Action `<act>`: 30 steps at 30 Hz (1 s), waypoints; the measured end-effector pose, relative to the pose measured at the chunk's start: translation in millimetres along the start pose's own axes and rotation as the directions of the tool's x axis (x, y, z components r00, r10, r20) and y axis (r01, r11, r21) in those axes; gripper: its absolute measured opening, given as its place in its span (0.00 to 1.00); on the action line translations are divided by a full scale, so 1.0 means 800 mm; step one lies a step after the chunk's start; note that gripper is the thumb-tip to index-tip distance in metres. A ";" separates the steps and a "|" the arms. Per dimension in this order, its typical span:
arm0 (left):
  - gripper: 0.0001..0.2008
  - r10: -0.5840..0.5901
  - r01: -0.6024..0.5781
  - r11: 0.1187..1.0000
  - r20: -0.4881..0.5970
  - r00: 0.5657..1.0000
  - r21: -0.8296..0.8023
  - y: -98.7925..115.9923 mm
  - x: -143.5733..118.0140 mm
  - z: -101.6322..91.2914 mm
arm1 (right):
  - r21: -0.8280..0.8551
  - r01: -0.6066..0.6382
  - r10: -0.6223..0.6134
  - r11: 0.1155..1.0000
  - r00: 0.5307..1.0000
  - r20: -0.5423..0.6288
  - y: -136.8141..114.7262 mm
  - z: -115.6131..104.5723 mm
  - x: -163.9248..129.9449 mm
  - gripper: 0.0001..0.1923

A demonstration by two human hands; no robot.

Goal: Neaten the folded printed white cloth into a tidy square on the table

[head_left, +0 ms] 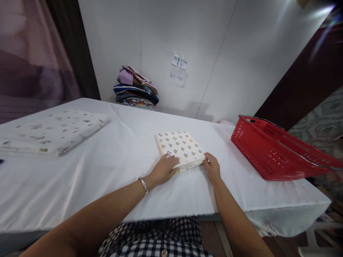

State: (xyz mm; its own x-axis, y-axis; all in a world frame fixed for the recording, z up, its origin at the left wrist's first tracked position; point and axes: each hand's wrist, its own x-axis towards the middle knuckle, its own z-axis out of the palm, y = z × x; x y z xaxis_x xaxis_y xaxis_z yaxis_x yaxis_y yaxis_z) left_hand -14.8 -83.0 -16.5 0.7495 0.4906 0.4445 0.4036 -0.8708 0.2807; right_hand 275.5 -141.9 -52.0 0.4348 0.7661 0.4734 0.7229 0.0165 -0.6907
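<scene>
left hand [164, 169]: flat, palm down, on the near left corner of the folded patterned cloth [181, 147]; fingers spread and pressing rather than closed round anything; silver bracelet [143, 184] on the wrist
right hand [212, 167]: at the near right corner of the same cloth; fingertips touching its edge; whether pinching the edge or merely resting against it cannot be told
folded patterned cloth: cream with grey and yellow motifs; folded to a small square; lying flat on the table [112, 167] near the front edge, about midway between left and right
table: covered in white sheeting; runs back to the white wall [160, 32]
larger folded cloth [53, 131]: pale, printed; flat on the far left of the table, well apart from both hands
red basket [276, 150]: plastic, perforated sides; on the right end of the table, tilted, near the right hand but not touching
stack of fabrics [136, 88]: mixed colours; against the wall at the back
paper notes [178, 69]: two, fixed to the wall; lower one marked 45-50
</scene>
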 end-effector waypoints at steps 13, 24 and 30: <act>0.16 -0.040 0.040 0.999 -0.009 0.999 0.015 0.006 0.006 -0.002 | -0.008 0.001 -0.001 1.000 1.000 0.026 -0.001 -0.002 0.001 0.19; 0.16 -0.023 0.023 0.998 0.002 1.000 0.059 0.008 0.004 -0.003 | -0.136 0.219 -0.219 0.966 0.976 0.014 -0.013 -0.006 -0.006 0.25; 0.15 -0.029 0.028 0.998 0.008 1.000 0.055 0.006 0.002 0.000 | -0.225 0.322 -0.293 0.920 0.944 0.150 -0.014 -0.006 -0.005 0.25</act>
State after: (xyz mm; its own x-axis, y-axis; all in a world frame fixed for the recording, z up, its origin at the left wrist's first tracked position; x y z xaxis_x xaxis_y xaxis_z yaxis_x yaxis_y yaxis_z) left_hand -11.5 -86.4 -14.2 0.7415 0.5152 0.4298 0.4527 -0.8570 0.2461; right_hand 268.2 -148.3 -43.9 0.1178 0.8149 0.5675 0.9257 0.1167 -0.3598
